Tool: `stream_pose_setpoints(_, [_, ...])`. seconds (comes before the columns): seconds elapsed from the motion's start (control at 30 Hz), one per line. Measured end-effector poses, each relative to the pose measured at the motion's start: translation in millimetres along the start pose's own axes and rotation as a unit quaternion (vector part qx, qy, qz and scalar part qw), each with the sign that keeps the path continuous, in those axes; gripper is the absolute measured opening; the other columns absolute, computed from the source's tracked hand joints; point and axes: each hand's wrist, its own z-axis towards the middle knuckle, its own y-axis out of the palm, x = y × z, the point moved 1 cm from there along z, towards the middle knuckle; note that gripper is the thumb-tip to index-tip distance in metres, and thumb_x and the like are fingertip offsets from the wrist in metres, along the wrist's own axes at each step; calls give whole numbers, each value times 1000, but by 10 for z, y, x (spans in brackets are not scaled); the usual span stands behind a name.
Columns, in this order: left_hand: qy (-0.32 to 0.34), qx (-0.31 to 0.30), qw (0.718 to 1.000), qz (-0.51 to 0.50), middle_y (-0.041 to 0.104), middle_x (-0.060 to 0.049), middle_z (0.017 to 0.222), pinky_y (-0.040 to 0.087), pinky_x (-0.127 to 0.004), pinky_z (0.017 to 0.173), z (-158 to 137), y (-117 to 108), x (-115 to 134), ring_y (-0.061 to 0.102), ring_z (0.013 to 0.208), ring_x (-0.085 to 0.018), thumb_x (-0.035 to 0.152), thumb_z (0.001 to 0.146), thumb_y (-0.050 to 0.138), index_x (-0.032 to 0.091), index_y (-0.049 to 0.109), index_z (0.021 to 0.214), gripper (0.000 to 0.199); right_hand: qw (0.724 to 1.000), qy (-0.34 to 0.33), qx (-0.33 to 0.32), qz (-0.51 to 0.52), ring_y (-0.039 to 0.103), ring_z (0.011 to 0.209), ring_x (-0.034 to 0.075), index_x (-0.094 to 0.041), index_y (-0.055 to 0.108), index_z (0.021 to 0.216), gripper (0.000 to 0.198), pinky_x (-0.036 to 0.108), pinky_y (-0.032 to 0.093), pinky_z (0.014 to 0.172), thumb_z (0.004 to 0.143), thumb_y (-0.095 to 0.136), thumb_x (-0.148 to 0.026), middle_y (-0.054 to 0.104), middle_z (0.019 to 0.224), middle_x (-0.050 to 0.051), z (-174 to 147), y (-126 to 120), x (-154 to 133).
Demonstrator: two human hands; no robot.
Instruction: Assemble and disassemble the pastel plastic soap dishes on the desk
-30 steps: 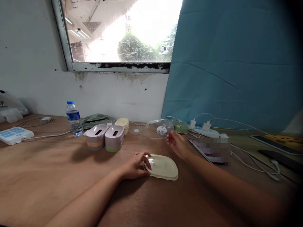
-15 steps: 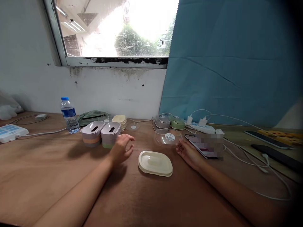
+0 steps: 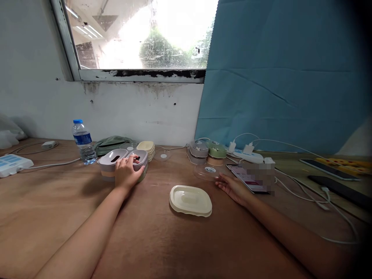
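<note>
My left hand point(image 3: 128, 172) rests over the front and top of the right-hand stack of lilac slotted tubs point(image 3: 142, 155), its thumb and fingers spread apart. Beside that stack stands another lilac slotted tub stack point(image 3: 108, 164) with an orange band. A clear plastic lid point(image 3: 203, 171) with a round white label lies low over the tabletop. My right hand point(image 3: 232, 188) pinches its right edge between thumb and fingers. Between my hands lies a cream oval lid point(image 3: 191, 200), apparently doubled with another beneath.
At the back are a stack of cream lids point(image 3: 147, 149), a grey round-cornered box point(image 3: 198, 152) and a green-topped box point(image 3: 216, 153). A water bottle point(image 3: 84, 143) stands left. A phone point(image 3: 247, 179), power strip point(image 3: 248, 155) and loose white cables point(image 3: 302, 197) lie right.
My left hand has moved left, from above the bare tabletop onto the lilac tub stack. The clear lid has tipped down flatter at my right hand, uncovering more of the boxes behind.
</note>
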Motion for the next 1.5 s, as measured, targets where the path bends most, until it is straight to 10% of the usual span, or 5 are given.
stream_pose_setpoints(0.43, [83,76,984,-141,60,-2,81,34,-37,86,-108,-71,286,53,83,-19,29,71,60,20,48,88,23,998,2,37,-45,66,65,17,-20,48,85,38,23,58,52,57,73,-15,61,79,1,-78,89,70])
stream_pose_setpoints(0.63, [129,-166,887,-410,62,-4,89,43,-28,75,-322,-42,656,57,84,-15,27,70,63,19,48,90,27,982,4,50,-184,62,53,15,-18,39,115,63,26,52,41,60,69,-26,56,107,13,-105,101,32])
stream_pose_setpoints(0.83, [141,-315,791,-505,66,-2,80,35,-39,93,-411,76,763,60,84,-15,23,62,70,17,45,89,37,935,-152,33,-319,47,42,12,-21,49,101,33,23,41,39,73,54,-38,50,53,-4,-313,175,-132])
stream_pose_setpoints(1.17, [172,-378,793,-446,66,-2,84,19,-41,104,-427,97,785,52,104,-19,23,62,69,17,55,87,30,808,-249,-342,-410,42,111,26,-21,44,113,65,39,35,92,58,66,-48,42,122,11,-596,424,-194])
stream_pose_setpoints(1.5, [95,-436,768,-460,39,-10,129,27,-36,100,-442,124,726,37,119,-22,24,59,71,23,36,118,68,768,-342,-182,-510,39,115,25,-23,45,113,41,42,30,96,78,45,-44,47,122,9,-451,326,-287])
